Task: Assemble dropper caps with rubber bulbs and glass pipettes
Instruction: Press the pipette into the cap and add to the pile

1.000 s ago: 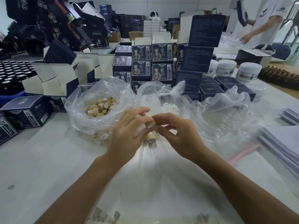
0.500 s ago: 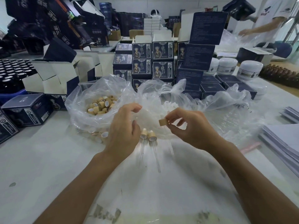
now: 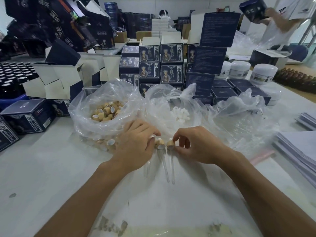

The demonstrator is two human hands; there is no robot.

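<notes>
Three assembled droppers lie side by side on the white table, wooden caps away from me and glass pipettes pointing toward me. My right hand (image 3: 196, 146) pinches the cap of the right dropper (image 3: 170, 144) between forefinger and thumb. The middle dropper (image 3: 160, 144) lies free. My left hand (image 3: 136, 144) curls over the cap of the left dropper (image 3: 148, 166), so only its pipette shows. Behind my hands are a clear bag of wooden caps (image 3: 106, 112), a bag of white rubber bulbs (image 3: 179, 113) and a bag of glass pipettes (image 3: 239, 124).
Dark blue cartons (image 3: 171, 65) are stacked behind the bags, with open cartons (image 3: 51, 82) at the left and white jars (image 3: 263, 74) at the right. Paper stacks (image 3: 301, 147) lie at the right edge. Another person (image 3: 280, 19) handles a box at the far right.
My right hand has lowered its capped pipette onto the table beside the other two droppers. My left hand has shifted right and come down over the left dropper's cap.
</notes>
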